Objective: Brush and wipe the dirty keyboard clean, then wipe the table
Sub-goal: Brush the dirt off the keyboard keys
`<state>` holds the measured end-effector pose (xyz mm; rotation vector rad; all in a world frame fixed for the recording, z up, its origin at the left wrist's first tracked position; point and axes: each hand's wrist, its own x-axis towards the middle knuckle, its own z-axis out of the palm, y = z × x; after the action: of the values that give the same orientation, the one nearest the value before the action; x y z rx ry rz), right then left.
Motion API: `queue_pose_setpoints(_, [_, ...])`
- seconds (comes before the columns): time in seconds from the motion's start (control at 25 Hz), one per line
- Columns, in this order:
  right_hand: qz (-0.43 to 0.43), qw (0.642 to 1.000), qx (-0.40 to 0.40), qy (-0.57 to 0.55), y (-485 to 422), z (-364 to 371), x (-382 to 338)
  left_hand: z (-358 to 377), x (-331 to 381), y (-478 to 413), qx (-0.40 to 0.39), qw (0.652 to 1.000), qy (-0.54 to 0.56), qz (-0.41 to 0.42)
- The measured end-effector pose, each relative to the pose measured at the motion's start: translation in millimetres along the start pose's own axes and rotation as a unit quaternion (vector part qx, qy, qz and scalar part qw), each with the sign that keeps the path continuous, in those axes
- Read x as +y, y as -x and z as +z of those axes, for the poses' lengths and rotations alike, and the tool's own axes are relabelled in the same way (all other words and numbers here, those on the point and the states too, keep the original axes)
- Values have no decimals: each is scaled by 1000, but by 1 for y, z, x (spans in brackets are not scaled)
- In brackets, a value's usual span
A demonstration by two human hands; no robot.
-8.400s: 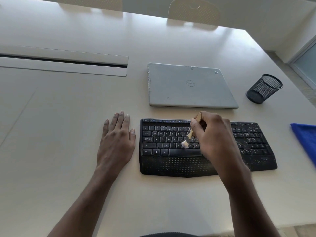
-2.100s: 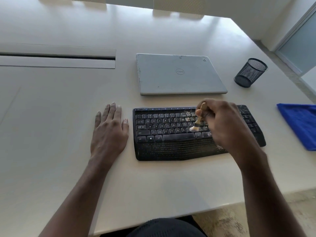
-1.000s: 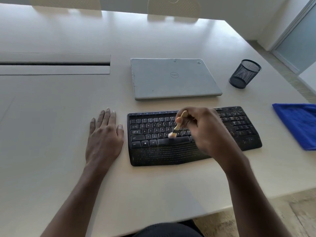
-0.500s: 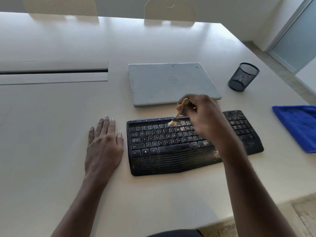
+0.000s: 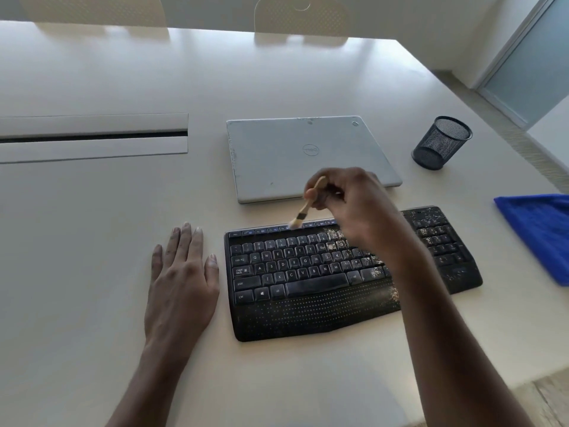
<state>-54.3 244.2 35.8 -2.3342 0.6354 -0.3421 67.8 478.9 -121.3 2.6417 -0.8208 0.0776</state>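
Observation:
A black keyboard [image 5: 308,285] lies on the pale table [image 5: 92,229], with light crumbs over its right half and number pad. My right hand [image 5: 354,204] grips a small wooden brush [image 5: 303,209], held above the keyboard's back edge. The white bristles touch the top row of keys. Flat on the table just left of the keyboard rests my left hand [image 5: 181,282], fingers straight. A folded blue cloth [image 5: 542,232] lies at the right edge of the table.
A closed grey laptop [image 5: 295,155] sits behind the keyboard. A black mesh pen cup [image 5: 440,143] stands at the back right. A long cable slot [image 5: 92,137] runs along the left. Two chair backs stand beyond the far edge.
My right hand has carried the brush from the space bar area up to the keyboard's top row. My left hand stays flat in the same place.

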Motion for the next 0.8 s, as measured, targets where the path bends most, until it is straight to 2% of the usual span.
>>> queue_pose_setpoints(0.16, [4,999,-35,9,-7,8,7,0,1,0,1,1000,-1,-2])
queue_pose_setpoints(0.36, [66,995,14,74,-2,-13,22,2,0,0,-2,1000,-1,-2])
queue_pose_setpoints(0.48, [54,995,43,77,2,-17,19,2,0,0,-2,1000,0,-3])
queue_pose_setpoints(0.64, [13,999,-21,22,3,-3,5,2,0,0,-3,1000,-2,-3])
queue_pose_setpoints(0.8, [56,996,-29,68,3,-9,17,2,0,0,-3,1000,-1,-4])
